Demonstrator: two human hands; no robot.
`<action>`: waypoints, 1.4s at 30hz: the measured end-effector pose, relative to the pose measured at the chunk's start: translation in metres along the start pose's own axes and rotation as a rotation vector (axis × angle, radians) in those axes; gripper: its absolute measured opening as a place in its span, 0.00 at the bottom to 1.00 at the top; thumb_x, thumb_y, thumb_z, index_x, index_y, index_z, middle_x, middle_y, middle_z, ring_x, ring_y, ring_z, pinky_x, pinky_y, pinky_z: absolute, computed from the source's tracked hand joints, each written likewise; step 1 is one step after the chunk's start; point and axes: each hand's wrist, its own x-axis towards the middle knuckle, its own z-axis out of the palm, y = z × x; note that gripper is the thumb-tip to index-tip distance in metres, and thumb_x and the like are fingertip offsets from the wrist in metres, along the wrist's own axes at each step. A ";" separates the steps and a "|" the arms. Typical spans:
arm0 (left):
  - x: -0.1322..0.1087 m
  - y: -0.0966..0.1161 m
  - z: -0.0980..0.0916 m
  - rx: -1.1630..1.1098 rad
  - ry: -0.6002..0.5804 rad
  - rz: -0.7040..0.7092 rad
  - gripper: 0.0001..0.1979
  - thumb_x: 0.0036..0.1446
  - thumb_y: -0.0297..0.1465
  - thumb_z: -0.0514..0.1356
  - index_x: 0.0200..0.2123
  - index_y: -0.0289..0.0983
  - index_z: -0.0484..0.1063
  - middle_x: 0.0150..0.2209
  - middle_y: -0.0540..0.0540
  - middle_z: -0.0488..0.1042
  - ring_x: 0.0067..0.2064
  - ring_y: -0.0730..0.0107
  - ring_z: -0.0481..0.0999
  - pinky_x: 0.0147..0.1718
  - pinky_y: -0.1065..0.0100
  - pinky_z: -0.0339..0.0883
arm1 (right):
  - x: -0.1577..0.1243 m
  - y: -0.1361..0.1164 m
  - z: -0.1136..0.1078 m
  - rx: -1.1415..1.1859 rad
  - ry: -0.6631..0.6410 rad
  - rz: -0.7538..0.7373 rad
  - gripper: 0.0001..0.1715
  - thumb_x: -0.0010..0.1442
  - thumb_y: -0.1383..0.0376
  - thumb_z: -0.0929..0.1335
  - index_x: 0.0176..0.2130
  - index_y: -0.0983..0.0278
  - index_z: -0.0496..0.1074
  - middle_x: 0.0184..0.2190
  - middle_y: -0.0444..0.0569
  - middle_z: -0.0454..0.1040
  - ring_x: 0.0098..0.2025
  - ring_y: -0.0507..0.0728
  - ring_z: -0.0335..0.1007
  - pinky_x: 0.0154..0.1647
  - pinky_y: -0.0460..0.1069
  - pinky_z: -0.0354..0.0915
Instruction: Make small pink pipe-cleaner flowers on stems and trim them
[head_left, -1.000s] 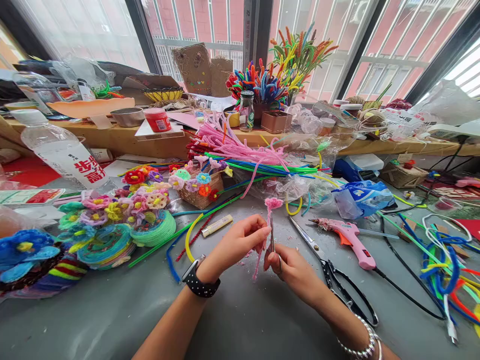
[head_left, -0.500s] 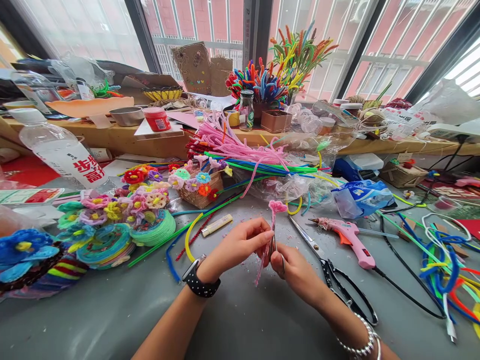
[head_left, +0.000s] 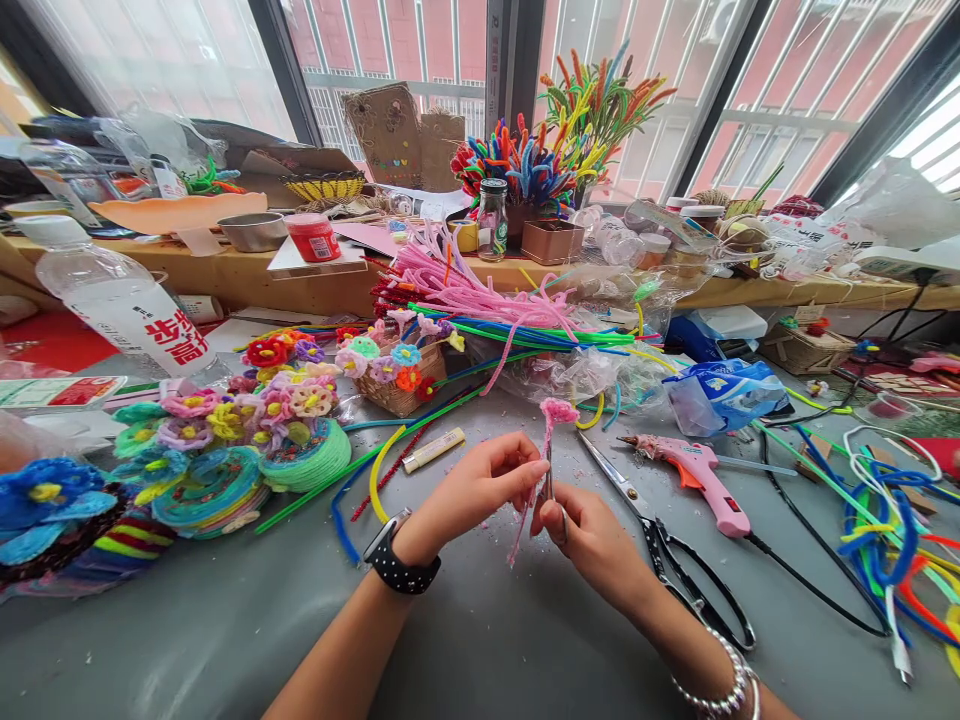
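Observation:
Between the fingertips of my left hand [head_left: 499, 475] is a pink pipe cleaner flower [head_left: 559, 411], its twisted stem hanging down toward the table. My right hand [head_left: 589, 535] has its fingers closed through the loops of small scissors [head_left: 549, 478]. The blades point upward and lie against the flower's stem, just below my left fingertips. Part of the scissors is hidden by my fingers. Small pink bits of fuzz lie on the grey table [head_left: 480, 630] around both hands.
Large black-handled scissors [head_left: 637, 505] and a pink glue gun [head_left: 701, 470] lie to the right. A glue stick tube [head_left: 433, 450] lies left of my hands. Pink pipe cleaners [head_left: 465, 285] are piled behind. Pipe cleaner flowers [head_left: 187, 430] crowd the left side.
My right hand and the small scissors have shifted slightly, the blades moving up a little along the stem. The flower has tilted a touch to the right.

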 end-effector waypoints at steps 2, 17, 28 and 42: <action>0.000 0.001 0.000 -0.001 0.001 -0.002 0.10 0.53 0.35 0.53 0.26 0.34 0.61 0.21 0.54 0.61 0.23 0.81 0.62 0.21 0.77 0.56 | 0.000 0.000 0.000 0.044 -0.026 0.012 0.36 0.47 0.37 0.52 0.23 0.65 0.61 0.17 0.40 0.52 0.20 0.48 0.47 0.19 0.43 0.47; 0.000 -0.002 0.000 -0.028 0.003 -0.012 0.11 0.52 0.37 0.54 0.26 0.34 0.62 0.21 0.54 0.63 0.23 0.79 0.63 0.22 0.76 0.57 | 0.000 0.000 0.000 -0.071 0.008 -0.018 0.36 0.48 0.37 0.51 0.21 0.65 0.60 0.19 0.42 0.57 0.22 0.49 0.52 0.21 0.44 0.51; 0.000 -0.002 -0.001 0.001 0.031 0.003 0.11 0.53 0.37 0.51 0.26 0.35 0.60 0.21 0.53 0.63 0.23 0.78 0.63 0.23 0.74 0.58 | 0.001 -0.003 -0.002 -0.106 0.082 0.025 0.33 0.48 0.39 0.55 0.19 0.65 0.61 0.17 0.43 0.63 0.21 0.50 0.57 0.23 0.44 0.54; 0.000 -0.001 -0.001 0.001 0.019 -0.003 0.11 0.52 0.37 0.52 0.26 0.34 0.61 0.22 0.53 0.63 0.23 0.78 0.63 0.23 0.74 0.58 | 0.002 0.002 -0.001 -0.070 0.013 -0.022 0.36 0.47 0.37 0.52 0.21 0.65 0.60 0.19 0.44 0.61 0.23 0.50 0.56 0.22 0.44 0.53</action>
